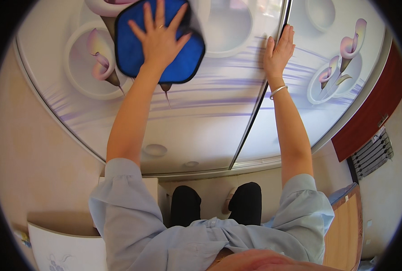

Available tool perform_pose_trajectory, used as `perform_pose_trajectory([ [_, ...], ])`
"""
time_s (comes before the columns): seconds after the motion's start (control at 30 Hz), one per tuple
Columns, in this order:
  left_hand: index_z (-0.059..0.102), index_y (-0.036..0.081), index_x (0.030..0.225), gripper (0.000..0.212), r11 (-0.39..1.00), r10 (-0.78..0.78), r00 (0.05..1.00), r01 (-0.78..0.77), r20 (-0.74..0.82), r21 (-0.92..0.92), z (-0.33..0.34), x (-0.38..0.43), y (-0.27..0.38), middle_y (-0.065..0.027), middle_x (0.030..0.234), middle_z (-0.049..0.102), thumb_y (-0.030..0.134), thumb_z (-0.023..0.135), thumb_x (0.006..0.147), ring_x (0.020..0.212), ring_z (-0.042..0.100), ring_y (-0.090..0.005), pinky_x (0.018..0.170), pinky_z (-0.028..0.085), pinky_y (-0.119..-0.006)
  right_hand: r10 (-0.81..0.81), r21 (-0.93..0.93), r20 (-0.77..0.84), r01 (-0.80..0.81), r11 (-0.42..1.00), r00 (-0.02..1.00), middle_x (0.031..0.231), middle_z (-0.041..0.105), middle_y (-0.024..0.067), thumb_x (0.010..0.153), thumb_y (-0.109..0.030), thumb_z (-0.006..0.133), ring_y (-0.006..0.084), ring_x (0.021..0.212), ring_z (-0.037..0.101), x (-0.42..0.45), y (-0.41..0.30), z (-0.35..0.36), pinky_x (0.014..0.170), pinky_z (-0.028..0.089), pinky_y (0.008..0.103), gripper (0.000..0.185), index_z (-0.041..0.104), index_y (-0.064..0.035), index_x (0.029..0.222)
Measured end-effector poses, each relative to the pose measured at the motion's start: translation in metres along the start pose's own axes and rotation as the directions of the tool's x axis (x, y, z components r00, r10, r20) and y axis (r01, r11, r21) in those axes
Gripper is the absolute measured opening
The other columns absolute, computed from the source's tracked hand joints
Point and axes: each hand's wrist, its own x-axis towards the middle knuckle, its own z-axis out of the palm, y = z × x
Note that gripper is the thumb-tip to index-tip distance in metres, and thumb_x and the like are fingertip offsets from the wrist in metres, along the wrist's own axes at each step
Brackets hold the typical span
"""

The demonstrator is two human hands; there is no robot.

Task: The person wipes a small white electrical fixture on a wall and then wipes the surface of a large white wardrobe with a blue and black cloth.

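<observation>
My left hand [158,42], with fingers spread and a ring on one finger, presses flat on a blue cloth [182,62] with black edging. The cloth lies against a glossy sliding wardrobe door [201,128] printed with calla lilies and pale circles. A corner of the cloth near my thumb is blurred. To the right, my right hand [279,50] rests flat by the dark seam [251,125] between two door panels. It holds nothing; its fingers lie together and the thumb stands apart. A silver bangle [278,90] circles that wrist.
A white cabinet-like panel [65,247] with a floral print stands at lower left. A dark red door panel [370,111] is at right, near a grey striped mat [372,154]. A wooden board-like piece [343,227] with a darker edge stands at lower right. My knees [185,205] are below the wardrobe.
</observation>
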Motion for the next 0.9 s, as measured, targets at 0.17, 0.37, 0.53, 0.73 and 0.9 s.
perform_pose_trajectory([
  [0.17,0.043,0.026,0.155,0.077,0.978,0.18,0.984,-0.178,0.008,-0.11,0.005,0.056,0.079,-0.0155,0.167,0.022,0.043,0.071,0.085,0.154,0.018,-0.0372,0.118,0.008,-0.07,0.0,0.018,-0.02,0.001,1.0,1.0,0.165,0.029,0.0178,0.1,-0.03,0.051,0.0363,0.154,0.023,-0.001,-0.003,0.003,0.12,0.012,0.0634,0.067,0.029,-0.0087,0.16],
  [0.37,0.046,0.046,0.15,0.067,0.942,0.335,0.926,-0.334,0.175,-0.034,0.023,-0.047,0.062,0.004,0.165,0.032,0.056,0.066,0.087,0.153,0.023,-0.0273,0.114,0.011,-0.075,-0.05,0.001,-0.069,0.05,0.999,0.996,0.162,0.034,0.0207,0.103,-0.033,0.045,0.0382,0.151,0.028,0.0,0.009,0.004,0.117,0.019,0.0657,0.062,0.033,-0.0097,0.159],
  [0.53,0.043,0.034,0.155,0.067,0.998,0.059,0.991,-0.062,0.116,0.017,-0.014,-0.055,-0.049,-0.004,0.167,0.027,0.047,0.064,0.092,0.155,0.019,-0.0313,0.116,0.007,-0.074,-0.048,0.008,-0.054,0.049,0.999,0.997,0.162,0.035,0.0202,0.105,-0.033,0.044,0.0382,0.151,0.028,-0.002,0.008,0.001,0.117,0.02,0.0652,0.059,0.034,-0.0105,0.159],
  [0.73,0.037,0.022,0.158,0.076,0.964,-0.127,0.992,0.128,-0.02,0.231,-0.056,-0.005,-0.152,-0.0108,0.168,0.025,0.041,0.066,0.09,0.154,0.02,-0.0375,0.119,0.008,-0.069,-0.056,0.008,-0.074,0.057,0.998,0.996,0.161,0.037,0.0203,0.106,-0.032,0.044,0.0409,0.15,0.031,0.001,0.002,0.003,0.116,0.02,0.0661,0.056,0.037,-0.0086,0.157],
  [0.9,0.036,0.021,0.159,0.075,0.911,-0.315,0.94,0.338,-0.131,0.238,-0.051,-0.036,-0.172,-0.012,0.167,0.027,0.041,0.064,0.092,0.154,0.021,-0.0372,0.119,0.011,-0.069,-0.108,-0.008,-0.087,0.108,0.994,0.99,0.16,0.037,0.0219,0.106,-0.03,0.045,0.0409,0.15,0.031,0.005,0.007,-0.002,0.117,0.02,0.0635,0.056,0.037,-0.0066,0.156],
])
